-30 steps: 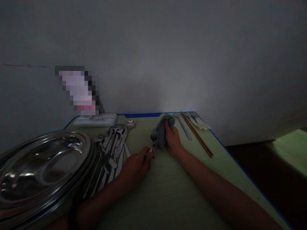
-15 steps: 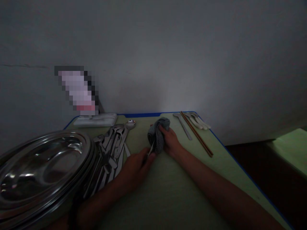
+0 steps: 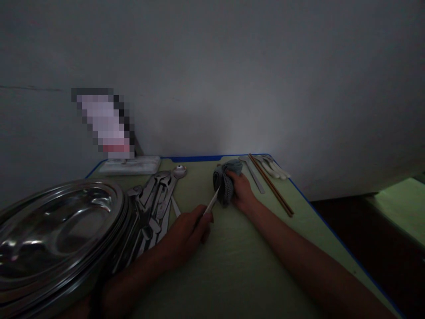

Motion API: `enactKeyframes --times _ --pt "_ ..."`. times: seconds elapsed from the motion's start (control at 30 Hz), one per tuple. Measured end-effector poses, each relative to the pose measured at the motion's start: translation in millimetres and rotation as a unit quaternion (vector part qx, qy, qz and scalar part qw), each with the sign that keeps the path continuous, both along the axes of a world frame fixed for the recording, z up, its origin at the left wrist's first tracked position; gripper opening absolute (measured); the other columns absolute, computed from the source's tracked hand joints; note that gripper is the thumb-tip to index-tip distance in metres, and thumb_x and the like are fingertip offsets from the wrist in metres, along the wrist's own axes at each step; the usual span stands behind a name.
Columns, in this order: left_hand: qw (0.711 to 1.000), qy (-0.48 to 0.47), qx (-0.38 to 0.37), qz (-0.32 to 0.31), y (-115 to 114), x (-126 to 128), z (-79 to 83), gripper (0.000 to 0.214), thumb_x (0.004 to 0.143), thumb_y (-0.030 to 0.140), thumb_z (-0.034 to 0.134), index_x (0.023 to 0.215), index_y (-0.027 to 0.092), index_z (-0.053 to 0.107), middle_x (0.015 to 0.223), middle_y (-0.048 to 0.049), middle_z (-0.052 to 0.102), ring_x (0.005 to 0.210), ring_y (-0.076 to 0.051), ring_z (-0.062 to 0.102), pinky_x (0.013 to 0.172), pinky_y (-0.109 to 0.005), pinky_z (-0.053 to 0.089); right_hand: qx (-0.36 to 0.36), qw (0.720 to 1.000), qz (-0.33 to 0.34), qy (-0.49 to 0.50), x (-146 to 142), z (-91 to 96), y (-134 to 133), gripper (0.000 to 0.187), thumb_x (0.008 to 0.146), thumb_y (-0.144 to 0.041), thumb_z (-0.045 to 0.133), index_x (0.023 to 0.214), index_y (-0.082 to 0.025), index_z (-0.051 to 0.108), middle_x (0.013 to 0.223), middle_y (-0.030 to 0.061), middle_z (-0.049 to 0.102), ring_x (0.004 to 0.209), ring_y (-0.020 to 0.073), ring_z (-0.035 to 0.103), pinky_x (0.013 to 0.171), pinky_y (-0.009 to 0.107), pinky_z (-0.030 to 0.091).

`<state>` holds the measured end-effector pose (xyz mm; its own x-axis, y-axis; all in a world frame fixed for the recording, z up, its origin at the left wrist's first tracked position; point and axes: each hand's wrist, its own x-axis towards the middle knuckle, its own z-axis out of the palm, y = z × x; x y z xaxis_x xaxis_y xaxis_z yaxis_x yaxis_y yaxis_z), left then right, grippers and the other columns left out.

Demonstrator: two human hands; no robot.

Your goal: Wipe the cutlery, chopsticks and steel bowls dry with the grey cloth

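Left hand [image 3: 189, 228] is closed on a utensil [image 3: 212, 204] handle over the tabletop [image 3: 232, 266]. Right hand [image 3: 242, 192] grips a cloth [image 3: 224, 181] bunched round the utensil's far end. Seemingly early: few pieces [image 3: 254, 175] lie right beside chopsticks [image 3: 270, 184], and a large pile [image 3: 156, 197] remains left.

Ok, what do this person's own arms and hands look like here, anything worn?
Both forearms are bare. The left hand and right hand are ungloved; no ring or watch shows, though the light is dim. A dark band crosses the left forearm near the bottom edge; strap or sleeve hem, I cannot tell.
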<state>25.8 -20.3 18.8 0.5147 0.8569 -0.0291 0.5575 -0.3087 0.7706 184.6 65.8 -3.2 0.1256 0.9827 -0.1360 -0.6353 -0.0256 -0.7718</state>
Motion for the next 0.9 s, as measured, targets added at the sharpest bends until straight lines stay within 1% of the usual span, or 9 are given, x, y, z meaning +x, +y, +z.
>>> enactKeyframes --times 0.07,0.17,0.3,0.4,0.5,0.63,0.77,0.83,0.9 --pt "1.0 -0.002 0.006 0.009 0 0 -0.7 0.034 0.094 0.039 0.025 0.073 0.02 0.045 0.06 0.0048 0.053 0.056 -0.011 0.052 0.057 -0.023 0.038 0.021 1.0 -0.01 0.003 1 -0.8 2 0.014 0.063 -0.014 0.06 0.076 -0.018 0.061 0.068 -0.0022 0.067 0.075 0.0148 0.064 0.071 0.027 0.05" --pt "1.0 0.009 0.003 0.01 0 0 -2.1 0.033 0.094 0.039 0.026 0.074 0.02 0.045 0.059 0.0047 0.054 0.055 -0.012 0.053 0.056 -0.023 0.038 0.019 0.999 -0.037 0.016 2 -3.1 3 0.011 0.066 -0.02 0.062 0.076 -0.019 0.06 0.066 -0.0039 0.066 0.071 0.0135 0.063 0.068 0.026 0.05" --pt "1.0 0.025 -0.003 0.004 4 1 -4.9 0.027 0.093 0.035 0.028 0.085 0.02 0.048 0.058 0.0047 0.058 0.056 -0.013 0.058 0.059 -0.024 0.04 -0.023 0.997 -0.066 0.017 2 -2.6 2 0.015 0.069 -0.031 0.064 0.075 -0.018 0.058 0.061 -0.0045 0.064 0.06 0.0116 0.06 0.061 0.024 0.049" --pt "1.0 0.028 0.007 0.011 6 1 -6.9 0.027 0.093 0.034 0.027 0.09 0.019 0.05 0.057 0.0044 0.059 0.056 -0.013 0.059 0.059 -0.025 0.041 -0.056 0.996 -0.071 0.021 1 1.4 -2 0.019 0.07 -0.036 0.065 0.071 -0.018 0.057 0.057 -0.0045 0.061 0.054 0.0103 0.057 0.056 0.022 0.047" --pt "0.999 0.013 0.022 0.041 8 1 -7.6 0.029 0.093 0.034 0.026 0.09 0.019 0.051 0.055 0.0047 0.056 0.054 -0.013 0.057 0.057 -0.024 0.04 -0.066 0.995 -0.055 0.055 -6 4.5 -9 0.024 0.07 -0.039 0.066 0.069 -0.018 0.055 0.056 -0.0044 0.06 0.052 0.0098 0.056 0.056 0.022 0.047" --pt "0.997 0.008 0.026 0.067 9 2 -7.5 0.029 0.093 0.034 0.026 0.088 0.019 0.05 0.053 0.0049 0.054 0.051 -0.013 0.055 0.056 -0.024 0.04 -0.061 0.995 -0.021 0.079 -18 3.9 -21 0.026 0.072 -0.041 0.064 0.068 -0.017 0.055 0.056 -0.0022 0.061 0.057 0.0127 0.06 0.062 0.027 0.05" --pt "0.995 0.036 0.011 0.088 8 5 -6.5 0.027 0.091 0.033 0.027 0.079 0.02 0.048 0.053 0.0043 0.053 0.049 -0.013 0.053 0.051 -0.025 0.036 -0.032 0.999 0.021 0.039 -25 2.7 -27 0.026 0.073 -0.042 0.063 0.068 -0.017 0.059 0.061 0.0019 0.065 0.067 0.0161 0.064 0.067 0.03 0.051" --pt "0.995 0.03 0.01 0.091 7 5 -5.3 0.026 0.091 0.034 0.029 0.076 0.021 0.046 0.054 0.0048 0.051 0.049 -0.013 0.051 0.05 -0.025 0.034 -0.017 0.999 0.047 0.01 -24 3.5 -26 0.027 0.071 -0.043 0.063 0.07 -0.016 0.061 0.065 0.0041 0.067 0.072 0.018 0.065 0.069 0.031 0.052" --pt "0.996 0.01 0.007 0.085 6 4 -3.8 0.027 0.091 0.036 0.03 0.073 0.021 0.044 0.054 0.0055 0.049 0.049 -0.013 0.05 0.05 -0.024 0.033 -0.004 0.998 0.056 -0.009 -20 4.6 -23 0.027 0.07 -0.042 0.064 0.072 -0.015 0.062 0.07 0.0055 0.069 0.077 0.0189 0.065 0.072 0.032 0.051"
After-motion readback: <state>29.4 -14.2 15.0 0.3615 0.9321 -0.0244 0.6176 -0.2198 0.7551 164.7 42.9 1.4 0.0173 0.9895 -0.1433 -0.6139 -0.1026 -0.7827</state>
